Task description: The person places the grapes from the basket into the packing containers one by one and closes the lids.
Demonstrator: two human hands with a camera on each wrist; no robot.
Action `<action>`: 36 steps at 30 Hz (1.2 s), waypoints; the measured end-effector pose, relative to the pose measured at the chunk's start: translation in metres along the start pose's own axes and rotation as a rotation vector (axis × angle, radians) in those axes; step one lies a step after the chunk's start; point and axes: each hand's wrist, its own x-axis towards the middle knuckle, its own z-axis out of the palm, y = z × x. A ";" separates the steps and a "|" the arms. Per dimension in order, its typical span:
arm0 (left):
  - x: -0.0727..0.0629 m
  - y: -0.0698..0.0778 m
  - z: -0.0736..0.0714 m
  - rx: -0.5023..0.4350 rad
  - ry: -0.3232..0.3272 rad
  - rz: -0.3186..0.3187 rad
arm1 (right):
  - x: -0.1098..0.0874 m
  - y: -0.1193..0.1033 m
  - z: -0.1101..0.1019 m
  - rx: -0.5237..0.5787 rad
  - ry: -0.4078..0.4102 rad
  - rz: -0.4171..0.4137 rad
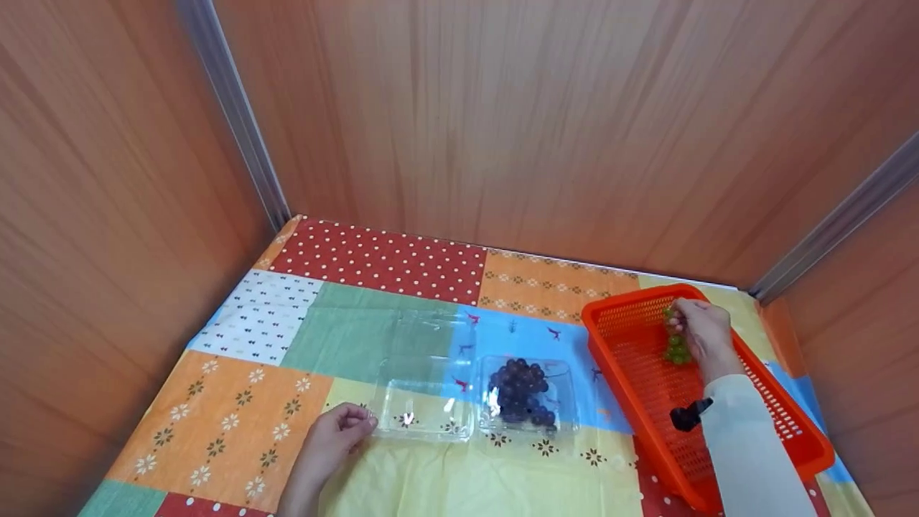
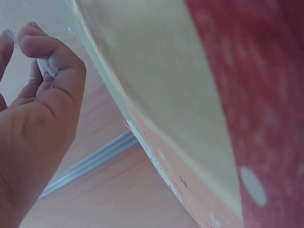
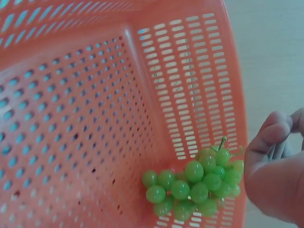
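In the head view, my left hand (image 1: 336, 433) pinches the near left corner of a clear plastic tray (image 1: 423, 434). The tray's thin edge shows between thumb and forefinger in the left wrist view. Beside it on the right stands a clear plastic box (image 1: 567, 391) with a bunch of dark grapes (image 1: 518, 388) in it; I cannot tell whether the two are joined. Over the far end of an orange basket (image 1: 624, 388), my right hand (image 1: 703, 330) pinches the top of a bunch of green grapes (image 3: 199, 185). Its grip on the stem is partly hidden.
A patchwork cloth (image 1: 373, 258) covers the table. Wood-patterned panels (image 1: 459, 129) with metal corner posts (image 1: 240, 122) stand around the left, back and right. Behind the tray lies another faint clear plastic sheet or lid (image 1: 431, 327).
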 end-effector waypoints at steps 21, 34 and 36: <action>-0.001 0.001 0.006 0.038 0.001 0.074 | -0.039 -0.005 0.004 0.062 -0.190 -0.228; -0.001 0.000 0.006 0.020 -0.038 0.046 | -0.064 -0.011 0.024 0.138 -0.296 -0.303; -0.002 0.000 0.006 0.015 -0.041 0.041 | -0.069 -0.012 0.027 0.137 -0.306 -0.320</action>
